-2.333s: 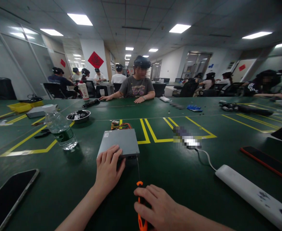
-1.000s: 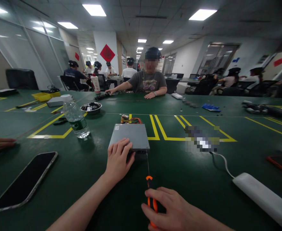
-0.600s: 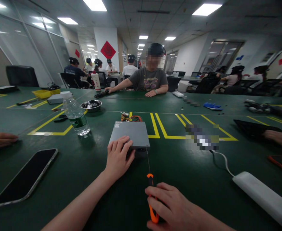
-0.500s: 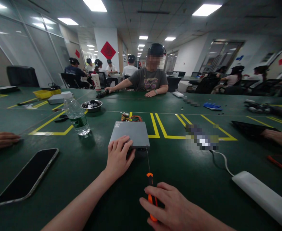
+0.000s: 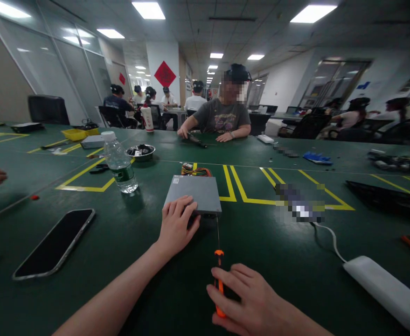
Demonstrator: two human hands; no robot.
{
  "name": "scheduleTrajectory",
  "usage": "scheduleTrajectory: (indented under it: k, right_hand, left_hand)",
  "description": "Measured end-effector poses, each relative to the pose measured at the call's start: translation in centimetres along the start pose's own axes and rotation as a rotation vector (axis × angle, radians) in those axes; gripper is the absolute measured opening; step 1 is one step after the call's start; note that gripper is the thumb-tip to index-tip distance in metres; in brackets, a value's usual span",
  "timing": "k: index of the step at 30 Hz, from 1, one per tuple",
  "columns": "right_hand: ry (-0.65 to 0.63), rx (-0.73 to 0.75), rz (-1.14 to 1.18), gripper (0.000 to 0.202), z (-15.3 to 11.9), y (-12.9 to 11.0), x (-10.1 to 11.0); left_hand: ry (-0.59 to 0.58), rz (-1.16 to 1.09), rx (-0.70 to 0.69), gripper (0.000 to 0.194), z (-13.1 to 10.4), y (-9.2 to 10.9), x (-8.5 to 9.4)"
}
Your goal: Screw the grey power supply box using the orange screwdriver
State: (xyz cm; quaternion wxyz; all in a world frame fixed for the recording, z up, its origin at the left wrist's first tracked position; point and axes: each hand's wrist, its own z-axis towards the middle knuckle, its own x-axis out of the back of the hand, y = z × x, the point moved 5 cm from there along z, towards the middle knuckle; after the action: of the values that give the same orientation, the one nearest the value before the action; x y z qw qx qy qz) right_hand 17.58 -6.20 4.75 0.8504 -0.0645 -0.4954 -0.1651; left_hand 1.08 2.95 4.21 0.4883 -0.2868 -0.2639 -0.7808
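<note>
A grey metal computer power supply [image 5: 205,191] lies flat on the green table, its bundle of coloured cables [image 5: 196,171] at the far side. My left hand [image 5: 178,221] grips its near left corner, fingers on the top face and thumb at the front side. Between the fingers and thumb of my right hand [image 5: 243,294] is a screwdriver [image 5: 219,284] with an orange and black handle. Its thin shaft points away from me, and the tip meets the near right corner of the power supply. Whether the tip sits in a screw is too small to tell.
Left of the power supply stand a water bottle [image 5: 121,163] and a metal bowl [image 5: 141,152] of small parts. A phone [image 5: 56,242] lies nearer on the left. To the right is a white power bank [image 5: 383,289] with a cable. Across the table sits a person [image 5: 222,116].
My view has turned slightly left. The screwdriver stays at the same corner, its handle a little more upright in view. The person opposite has drawn a black object closer.
</note>
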Motion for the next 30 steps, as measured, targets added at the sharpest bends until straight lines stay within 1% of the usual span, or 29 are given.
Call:
scheduleTrajectory:
  k: [4, 6, 8, 11, 13, 14, 17, 19, 21, 24, 26, 28, 30]
  right_hand:
    - [0.135, 0.039, -0.006, 0.024, -0.18, -0.05, 0.03]
    - [0.173, 0.039, 0.007, 0.025, -0.48, 0.04, -0.04]
    - [0.147, 0.006, 0.013, 0.029, -0.65, 0.2, -0.14]
    - [0.004, -0.032, 0.017, 0.029, -0.53, 0.23, -0.48]
    - [-0.043, -0.019, 0.007, 0.028, -0.38, 0.08, -0.66]
    - [-0.029, -0.009, 0.0, 0.028, -0.34, 0.03, -0.7]
    - [0.092, 0.002, 0.008, 0.025, -0.54, 0.06, -0.75]
    - [0.146, -0.009, 0.039, 0.028, -0.79, 0.19, -0.77]
    - [0.14, -0.032, 0.062, 0.031, -0.86, 0.27, -0.68]
    - [0.031, -0.051, 0.049, 0.033, -0.46, 0.1, -0.58]
    - [-0.025, -0.034, 0.022, 0.031, -0.11, -0.1, -0.58]
    - [0.008, -0.004, 0.005, 0.028, 0.09, -0.2, -0.47]
    - [0.093, 0.018, 0.009, 0.028, 0.02, -0.12, -0.32]
  left_hand:
    - [0.005, -0.015, 0.011, 0.024, 0.01, -0.01, 0.02]
    - [0.005, -0.02, 0.016, 0.023, 0.02, -0.02, 0.04]
    - [0.006, -0.021, 0.018, 0.023, 0.04, -0.04, 0.08]
    - [0.006, -0.025, 0.02, 0.023, 0.09, -0.07, 0.14]
    - [0.002, -0.029, 0.022, 0.023, 0.12, -0.09, 0.15]
    - [0.0, -0.03, 0.025, 0.023, 0.13, -0.11, 0.15]
    - [-0.008, -0.03, 0.034, 0.023, 0.12, -0.18, 0.14]
    - [-0.009, -0.029, 0.033, 0.023, 0.1, -0.19, 0.12]
    - [-0.011, -0.029, 0.033, 0.023, 0.09, -0.18, 0.11]
    - [-0.017, -0.031, 0.033, 0.023, 0.1, -0.14, 0.09]
    - [-0.018, -0.033, 0.032, 0.024, 0.12, -0.1, 0.09]
    - [-0.016, -0.031, 0.029, 0.024, 0.12, -0.07, 0.1]
    - [-0.015, -0.024, 0.028, 0.023, 0.11, -0.07, 0.11]
